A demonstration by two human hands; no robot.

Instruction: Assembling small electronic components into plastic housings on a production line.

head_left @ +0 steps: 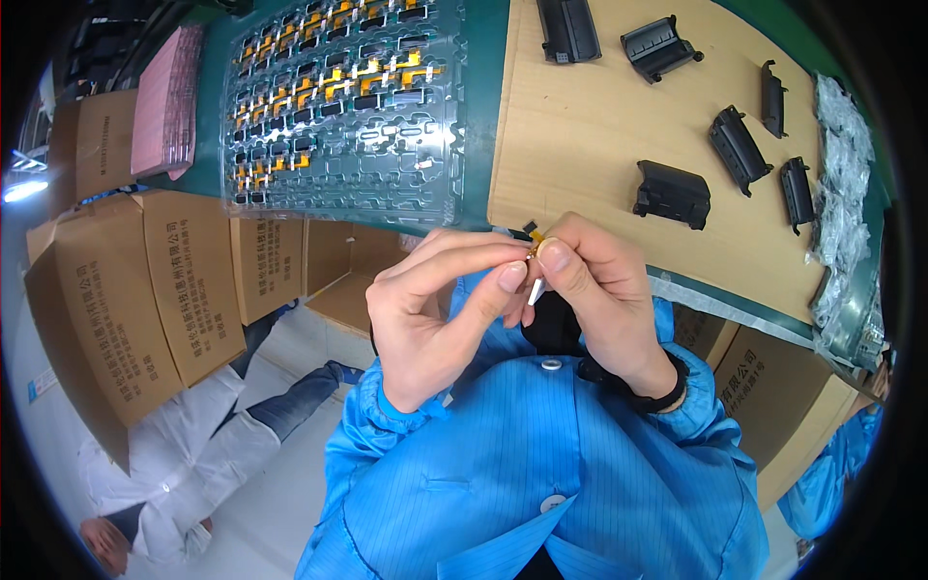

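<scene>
Close to my chest, just off the bench edge, my two hands meet at a small orange flex cable (538, 236) with a dark end. My left hand (425, 314) pinches it from the left between thumb and forefinger. From the other side, my right hand (614, 295) grips it with thumb and bent forefinger. A narrow white strip (536, 291) sticks out below the fingertips; whether it belongs to the cable I cannot tell. Ahead on the left lies a clear plastic tray (358, 159) with rows of similar orange and black flex cables. Some of its near pockets hold none.
Several black plastic housings (672, 193) lie on a cardboard sheet (570, 126) at the right. Clear plastic wrap (839, 174) lines its far right edge. A pink stack (164, 97) stands left of the tray, above cardboard boxes (106, 309). A person in white (184, 454) is at lower left.
</scene>
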